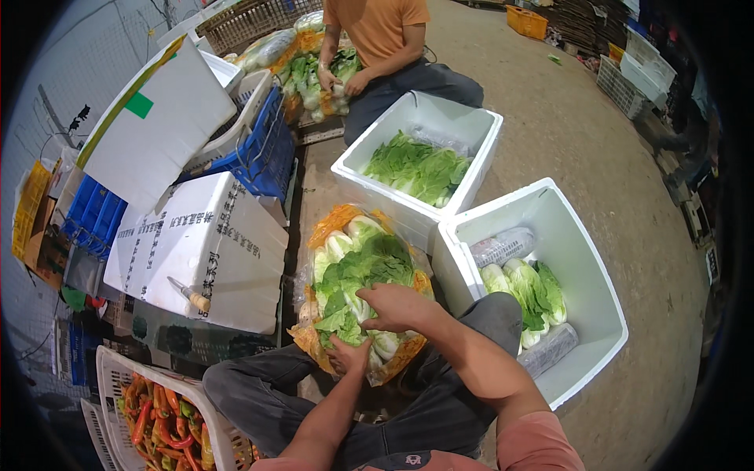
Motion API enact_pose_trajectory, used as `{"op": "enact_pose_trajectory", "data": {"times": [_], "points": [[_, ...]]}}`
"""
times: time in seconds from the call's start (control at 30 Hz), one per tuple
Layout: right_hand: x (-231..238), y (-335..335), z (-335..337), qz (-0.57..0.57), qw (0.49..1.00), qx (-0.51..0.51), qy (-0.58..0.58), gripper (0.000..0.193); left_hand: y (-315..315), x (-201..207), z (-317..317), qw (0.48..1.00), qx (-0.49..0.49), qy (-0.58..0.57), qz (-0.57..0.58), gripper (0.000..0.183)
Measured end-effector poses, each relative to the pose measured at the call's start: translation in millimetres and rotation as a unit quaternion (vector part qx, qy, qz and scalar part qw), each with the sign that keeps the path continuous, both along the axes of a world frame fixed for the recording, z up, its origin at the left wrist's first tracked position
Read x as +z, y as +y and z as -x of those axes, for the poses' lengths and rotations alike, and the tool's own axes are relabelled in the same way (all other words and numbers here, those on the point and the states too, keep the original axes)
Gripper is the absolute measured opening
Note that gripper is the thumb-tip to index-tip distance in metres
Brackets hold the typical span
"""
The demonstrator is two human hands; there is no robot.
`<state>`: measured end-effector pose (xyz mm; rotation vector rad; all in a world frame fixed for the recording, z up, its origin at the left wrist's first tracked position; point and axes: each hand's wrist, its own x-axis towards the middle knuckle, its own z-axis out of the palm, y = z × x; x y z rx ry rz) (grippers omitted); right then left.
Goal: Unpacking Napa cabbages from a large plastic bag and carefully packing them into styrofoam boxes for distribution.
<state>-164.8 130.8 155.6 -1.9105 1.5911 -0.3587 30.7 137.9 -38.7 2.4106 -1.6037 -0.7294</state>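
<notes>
In front of my crossed legs lies an opened orange mesh bag [414,369] full of napa cabbages [373,255], with white stalks and green leaves. My left hand [348,355] is closed on the leafy end of one napa cabbage [340,323] at the bag's near side. From the right, my right hand [399,306] curls over the same cabbage, its fingertips partly hidden among the leaves. By my right knee, a white foam box [593,275] contains several napa cabbages [530,292] and wrapped grey bundles [547,351].
A second foam box [463,114] with cabbages stands ahead. Beyond it, a person in orange [377,35] handles cabbages. At left, a knife [191,294] lies on a closed foam box [177,251], near blue crates [267,149]. A white basket [208,404] holds red peppers [161,424].
</notes>
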Motion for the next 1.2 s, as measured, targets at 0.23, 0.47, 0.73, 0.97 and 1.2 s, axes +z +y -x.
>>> {"op": "enact_pose_trajectory", "data": {"times": [0.23, 0.47, 0.73, 0.97, 1.2], "points": [[-5, -3, 1, 0.007, 1.0, 0.003, 0.002, 0.066, -8, 7, 0, 0.999, 0.014, 0.004, -0.041, 0.102], [-1, 0, 1, 0.0, 1.0, 0.001, -0.007, 0.066, -13, 30, 4, 0.997, -0.001, 0.04, -0.064, 0.102], [-9, 3, 4, 0.005, 1.0, -0.022, -0.016, 0.07, -30, 38, -10, 0.981, -0.129, 0.141, 0.04, 0.101], [21, -1, 46, 0.114, 0.983, -0.128, -0.07, 0.086, -49, 144, 9, 0.914, -0.343, 0.09, 0.198, 0.087], [56, 3, 54, 0.07, 0.92, -0.126, -0.363, 0.102, -57, 244, 5, 0.833, -0.459, 0.105, 0.289, 0.079]]}}
